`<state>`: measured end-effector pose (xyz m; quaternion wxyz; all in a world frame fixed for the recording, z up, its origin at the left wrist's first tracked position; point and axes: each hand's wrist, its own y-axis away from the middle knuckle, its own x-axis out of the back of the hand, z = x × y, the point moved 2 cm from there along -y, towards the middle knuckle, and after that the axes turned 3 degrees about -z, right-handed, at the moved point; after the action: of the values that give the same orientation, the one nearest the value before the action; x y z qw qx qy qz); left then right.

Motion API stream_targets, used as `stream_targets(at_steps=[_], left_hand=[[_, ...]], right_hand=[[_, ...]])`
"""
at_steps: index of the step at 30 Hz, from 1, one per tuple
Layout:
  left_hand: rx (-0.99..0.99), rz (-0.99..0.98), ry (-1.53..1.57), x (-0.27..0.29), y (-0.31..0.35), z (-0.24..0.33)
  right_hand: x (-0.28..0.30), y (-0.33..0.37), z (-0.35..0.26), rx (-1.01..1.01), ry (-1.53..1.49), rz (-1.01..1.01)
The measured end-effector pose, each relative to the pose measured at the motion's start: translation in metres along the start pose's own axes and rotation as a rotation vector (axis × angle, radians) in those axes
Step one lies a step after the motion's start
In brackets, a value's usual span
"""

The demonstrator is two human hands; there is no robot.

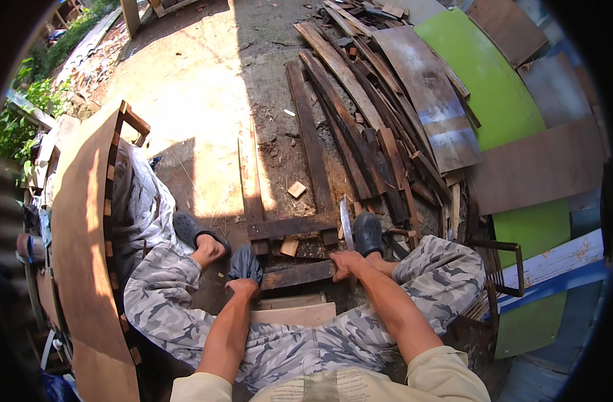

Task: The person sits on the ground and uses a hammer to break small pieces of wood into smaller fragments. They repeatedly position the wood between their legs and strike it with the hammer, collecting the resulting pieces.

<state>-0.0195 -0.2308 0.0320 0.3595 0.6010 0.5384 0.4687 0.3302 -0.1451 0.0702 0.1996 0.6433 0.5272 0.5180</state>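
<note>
A short dark wooden board (298,275) lies crosswise between my knees. My right hand (346,263) is closed around its right end. Just beyond that hand a curved metal blade (346,224) points away from me; whether the hand touches it I cannot tell. My left hand (243,287) is closed on a crumpled dark plastic bag (245,264), beside the board's left end. What the bag holds is hidden. Farther off, another dark crosspiece (291,226) spans two long planks (311,141) on the ground, with a small wood block (289,247) by it.
A pile of long timber strips (350,80) fills the right, beside leaning sheets, one of them green (480,80). To my left a large brown panel (85,254) stands by white plastic sheeting (145,187). A pale board (295,314) lies close to my lap.
</note>
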Motion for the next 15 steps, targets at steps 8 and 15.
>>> stream_targets(at_steps=[8,15], left_hand=[[0.022,-0.066,-0.016,0.032,0.031,-0.004],[-0.177,0.260,0.075,0.091,0.070,0.034]], right_hand=[[0.100,0.070,-0.041,-0.013,0.007,-0.034],[0.173,0.168,-0.016,-0.222,0.041,0.098]])
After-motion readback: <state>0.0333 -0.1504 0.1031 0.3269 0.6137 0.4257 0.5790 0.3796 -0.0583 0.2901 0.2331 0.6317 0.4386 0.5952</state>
